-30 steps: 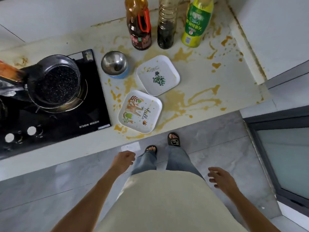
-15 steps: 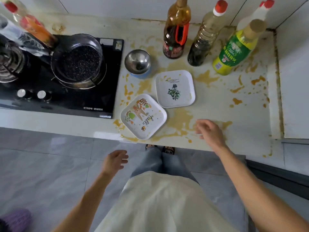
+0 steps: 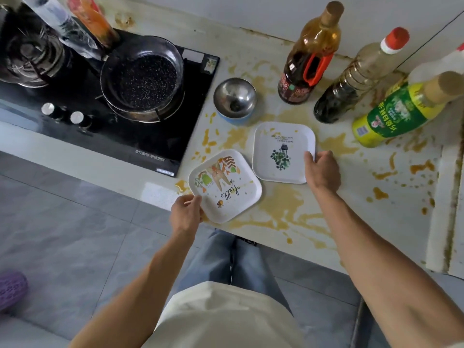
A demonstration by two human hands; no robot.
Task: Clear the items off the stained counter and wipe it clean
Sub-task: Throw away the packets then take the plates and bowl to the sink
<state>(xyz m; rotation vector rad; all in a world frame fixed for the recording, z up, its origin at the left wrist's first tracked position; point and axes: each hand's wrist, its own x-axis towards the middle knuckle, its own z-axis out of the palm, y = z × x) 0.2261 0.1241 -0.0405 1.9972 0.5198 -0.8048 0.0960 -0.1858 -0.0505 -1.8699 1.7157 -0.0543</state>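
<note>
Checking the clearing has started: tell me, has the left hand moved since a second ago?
Yes. The left hand came up from over the floor to the counter edge and grips the "hello" plate.

Two hands (image 3: 185,212) (image 3: 322,169) on plates (image 3: 224,185) (image 3: 283,151), stained counter (image 3: 288,209).

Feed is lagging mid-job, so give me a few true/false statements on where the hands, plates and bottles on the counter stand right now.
1. The left hand grips the corner of the hello plate. True.
2. The right hand holds the green-labelled bottle. False: it grips the edge of the plant plate.
3. The two plates are stacked. False: they lie side by side.
4. The steel bowl sits between the stove and the bottles. True.
5. The counter is wiped clean. False: yellow-brown stains cover it.
</note>
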